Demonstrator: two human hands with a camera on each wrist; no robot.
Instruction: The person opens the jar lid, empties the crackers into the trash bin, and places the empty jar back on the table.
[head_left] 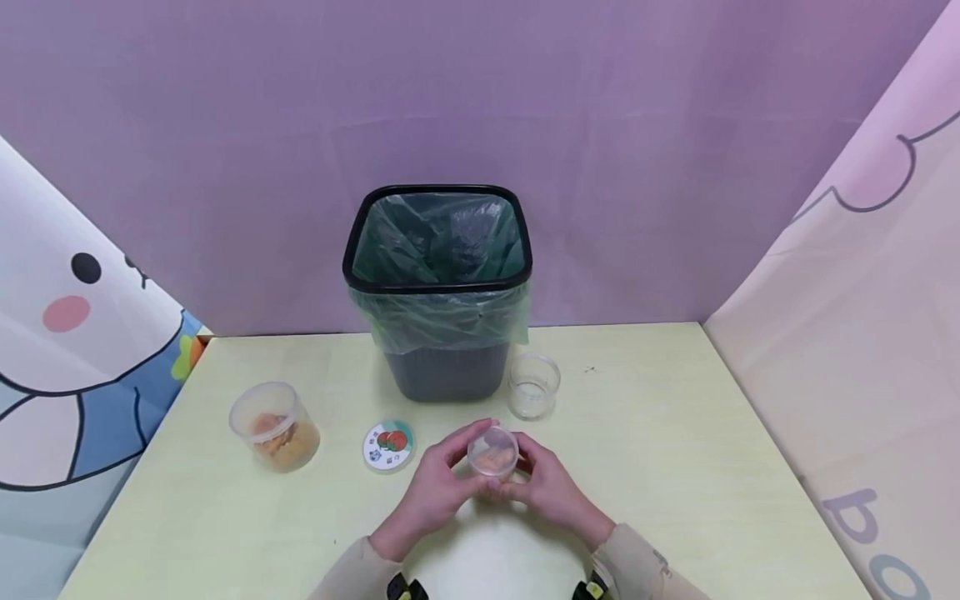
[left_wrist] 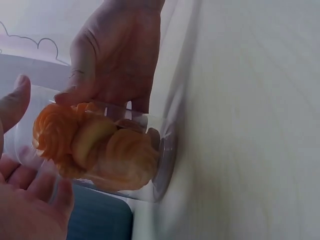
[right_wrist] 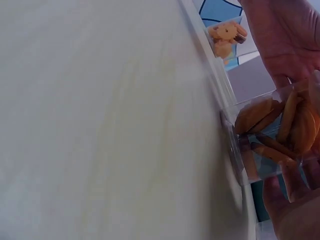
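Cloth (head_left: 450,108), plain and purple, is hanging behind the back edge of a pale yellow worktop (head_left: 675,433). On the left side, a wall sheet (head_left: 45,275) is showing a big white cartoon face with a pink cheek. On the right side, a pink and white sheet (head_left: 862,333) is showing a curly line and some letters.

A dark bin (head_left: 450,372) is standing near the middle of the back edge, and a green bag (head_left: 442,237) is lining it. Just beside its right side, a short clear pot (head_left: 534,368) is sitting. Nearer the left edge, a big cookie tub (head_left: 247,402) is standing, and a round lid (head_left: 387,446) with red tomatoes is lying to its right.

In front of the bin, well in from both side edges, a clear cup (head_left: 489,442) is holding orange cookies (left_wrist: 120,155). The left hand (head_left: 437,482) and right hand (head_left: 553,490) are curling partly closed around its sides, gripping it together.
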